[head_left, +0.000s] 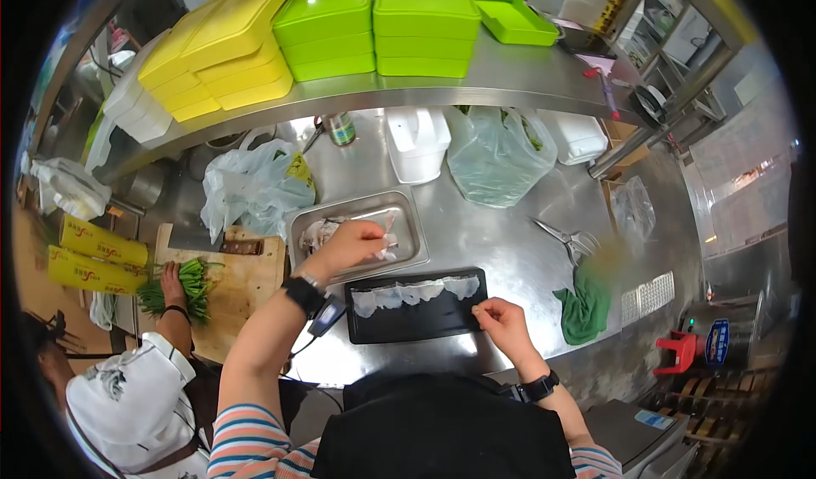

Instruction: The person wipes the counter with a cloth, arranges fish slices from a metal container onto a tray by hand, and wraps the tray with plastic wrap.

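Note:
My left hand (pixel 361 243) is over a steel pan (pixel 421 228), its fingers pinched on a thin white slice (pixel 389 245). More pale, thin pieces (pixel 319 232) lie in the pan, partly behind that hand. In front of me is a black rectangular tray (pixel 408 326). A row of thin, translucent white slices (pixel 416 294) runs along its far side, slightly overlapping. My right hand (pixel 501 322) is at the tray's right edge, thumb and fingers closed on the rim; the fingertips hide the exact contact.
A co-worker's hand (pixel 173 285) rests on green stalks (pixel 197 292) at a wooden cutting board (pixel 238 292). Scissors (pixel 565 239) and a green cloth (pixel 585 305) lie to the right. Plastic bags (pixel 501 160) and a white container (pixel 416 143) stand behind, below a shelf (pixel 340 96) of lidded boxes (pixel 425 20).

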`<action>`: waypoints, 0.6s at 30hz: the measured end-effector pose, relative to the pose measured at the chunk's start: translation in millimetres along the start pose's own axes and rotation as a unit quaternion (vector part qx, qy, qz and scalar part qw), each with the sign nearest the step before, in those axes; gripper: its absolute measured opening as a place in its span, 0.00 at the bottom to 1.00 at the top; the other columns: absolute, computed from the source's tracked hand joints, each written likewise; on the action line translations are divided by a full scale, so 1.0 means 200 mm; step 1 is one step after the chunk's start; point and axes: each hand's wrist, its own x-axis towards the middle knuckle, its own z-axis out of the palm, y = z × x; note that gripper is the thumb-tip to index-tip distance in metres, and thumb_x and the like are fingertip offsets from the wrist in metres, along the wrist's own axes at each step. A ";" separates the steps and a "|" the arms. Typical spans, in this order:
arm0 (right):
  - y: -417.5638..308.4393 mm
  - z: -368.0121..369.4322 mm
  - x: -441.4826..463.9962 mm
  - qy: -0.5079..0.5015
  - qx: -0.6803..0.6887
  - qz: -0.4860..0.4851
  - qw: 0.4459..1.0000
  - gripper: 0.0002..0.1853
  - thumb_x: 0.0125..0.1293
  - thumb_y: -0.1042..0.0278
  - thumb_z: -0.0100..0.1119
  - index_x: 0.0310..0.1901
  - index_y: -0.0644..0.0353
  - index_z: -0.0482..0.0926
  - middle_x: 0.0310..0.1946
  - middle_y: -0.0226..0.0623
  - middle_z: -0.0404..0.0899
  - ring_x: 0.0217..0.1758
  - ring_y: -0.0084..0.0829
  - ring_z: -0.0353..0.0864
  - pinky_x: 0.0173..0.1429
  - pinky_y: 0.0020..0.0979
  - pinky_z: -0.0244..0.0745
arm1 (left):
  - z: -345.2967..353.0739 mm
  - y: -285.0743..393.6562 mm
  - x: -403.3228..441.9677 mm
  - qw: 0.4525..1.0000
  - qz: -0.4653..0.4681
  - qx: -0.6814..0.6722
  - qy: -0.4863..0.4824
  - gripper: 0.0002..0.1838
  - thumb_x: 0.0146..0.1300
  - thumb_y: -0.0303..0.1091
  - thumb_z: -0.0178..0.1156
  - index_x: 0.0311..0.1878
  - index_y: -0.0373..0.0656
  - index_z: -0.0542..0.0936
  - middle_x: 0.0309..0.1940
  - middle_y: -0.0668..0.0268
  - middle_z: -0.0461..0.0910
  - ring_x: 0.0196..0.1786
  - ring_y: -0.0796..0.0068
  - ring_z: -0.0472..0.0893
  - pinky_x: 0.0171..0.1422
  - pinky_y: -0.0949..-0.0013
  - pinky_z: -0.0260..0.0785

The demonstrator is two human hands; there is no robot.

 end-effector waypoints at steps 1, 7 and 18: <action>0.00 0.01 0.03 -0.030 0.032 -0.014 0.999 0.06 0.66 0.70 0.63 0.36 0.65 0.81 0.24 0.25 0.78 0.26 0.14 0.73 0.32 0.19 0.69 | 0.03 0.04 -0.04 1.000 0.003 0.002 -0.005 0.11 0.68 0.36 0.57 0.38 0.39 0.83 0.32 0.64 0.85 0.35 0.71 0.84 0.40 0.69 0.77; -0.23 0.13 0.16 -0.108 0.161 -0.124 0.973 0.14 0.66 0.66 0.64 0.51 0.61 0.79 0.40 0.26 0.81 0.41 0.16 0.77 0.40 0.19 0.72 | 0.31 0.36 -0.32 0.927 -0.103 -0.360 0.009 0.12 0.71 0.36 0.55 0.49 0.38 0.80 0.39 0.64 0.83 0.40 0.75 0.83 0.48 0.73 0.76; -0.40 0.07 0.05 -0.236 0.266 0.044 0.934 0.14 0.62 0.69 0.67 0.49 0.57 0.78 0.34 0.24 0.79 0.37 0.16 0.76 0.40 0.20 0.72 | 0.69 0.30 -0.47 0.910 -0.124 -0.394 0.046 0.08 0.65 0.27 0.62 0.47 0.41 0.79 0.40 0.66 0.83 0.45 0.77 0.83 0.47 0.75 0.77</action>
